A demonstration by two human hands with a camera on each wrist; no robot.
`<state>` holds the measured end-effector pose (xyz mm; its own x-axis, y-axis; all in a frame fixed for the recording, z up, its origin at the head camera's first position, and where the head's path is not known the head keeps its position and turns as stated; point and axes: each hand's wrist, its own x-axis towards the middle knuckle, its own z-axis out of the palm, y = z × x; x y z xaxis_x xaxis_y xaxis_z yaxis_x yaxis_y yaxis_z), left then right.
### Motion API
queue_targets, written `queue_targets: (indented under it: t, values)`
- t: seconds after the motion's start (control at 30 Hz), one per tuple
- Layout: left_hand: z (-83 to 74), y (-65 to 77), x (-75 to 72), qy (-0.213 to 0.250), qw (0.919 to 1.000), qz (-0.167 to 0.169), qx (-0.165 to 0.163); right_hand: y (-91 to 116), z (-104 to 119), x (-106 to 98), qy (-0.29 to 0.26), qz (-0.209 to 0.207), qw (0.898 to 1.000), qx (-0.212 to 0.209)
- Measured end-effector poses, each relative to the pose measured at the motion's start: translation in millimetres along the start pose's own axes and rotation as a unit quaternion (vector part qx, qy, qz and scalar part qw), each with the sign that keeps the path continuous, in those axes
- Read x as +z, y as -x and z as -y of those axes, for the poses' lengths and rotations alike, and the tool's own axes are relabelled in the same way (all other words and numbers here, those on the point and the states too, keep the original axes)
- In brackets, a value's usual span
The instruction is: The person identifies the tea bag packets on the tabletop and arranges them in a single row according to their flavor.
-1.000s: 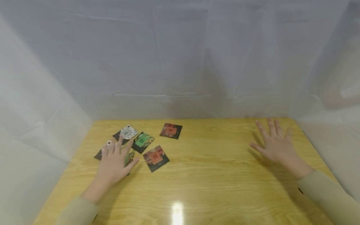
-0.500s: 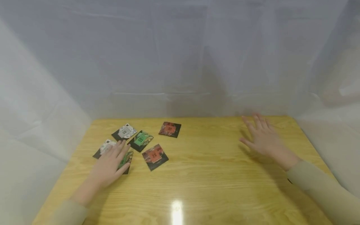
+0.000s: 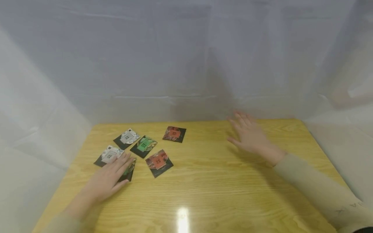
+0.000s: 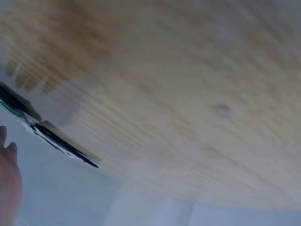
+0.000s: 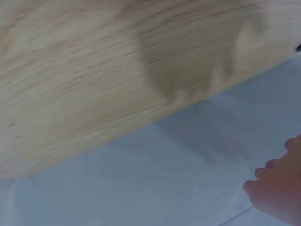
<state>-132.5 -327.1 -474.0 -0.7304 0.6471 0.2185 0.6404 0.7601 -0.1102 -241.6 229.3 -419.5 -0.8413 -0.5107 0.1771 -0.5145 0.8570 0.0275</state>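
My left hand (image 3: pixel 105 179), fingers extended, hovers over the left group of flat square packets. It partly covers a green-labelled packet (image 3: pixel 128 173) and overlaps the corner of a white-patterned packet (image 3: pixel 107 156). Behind these lie another white-patterned packet (image 3: pixel 126 138) and a green-labelled one (image 3: pixel 144 146). To their right are two red-labelled packets, one nearer (image 3: pixel 159 163) and one farther back (image 3: pixel 174 134). Over the right half of the table, my right hand (image 3: pixel 247 134) is raised with spread fingers and holds nothing. Its fingertips (image 5: pixel 261 173) show at the right wrist view's edge.
The light wooden table (image 3: pixel 204 187) carries a bright reflection near its front. Pale sheeting (image 3: pixel 189 58) hangs behind the table and along both sides. Shadows of my hands fall on the wood.
My right hand has travelled left toward the middle of the table. The left hand has drawn back toward the lower left, uncovering more of the white-patterned packets. The packets stay in place.
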Motion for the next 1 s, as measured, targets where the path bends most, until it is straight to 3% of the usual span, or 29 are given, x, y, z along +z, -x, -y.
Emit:
queue_targets:
  t: [0.3, 0.6, 1.0]
  values:
    - [0.2, 6.8, 4.4, -0.002, 0.9999, 0.006, 0.009, -34.5, 20.8, 7.3, -0.006, -0.018, 0.998, -0.052]
    - [-1.7, 9.1, 7.3, 0.013, 0.9998, 0.007, 0.01, -67.5, 41.0, 13.7, -0.014, 0.039, 0.994, -0.103]
    - [0.5, 12.6, 12.1, 0.023, 0.9996, 0.01, 0.011, -101.7, 74.3, 22.4, -0.039, 0.069, 0.986, -0.15]
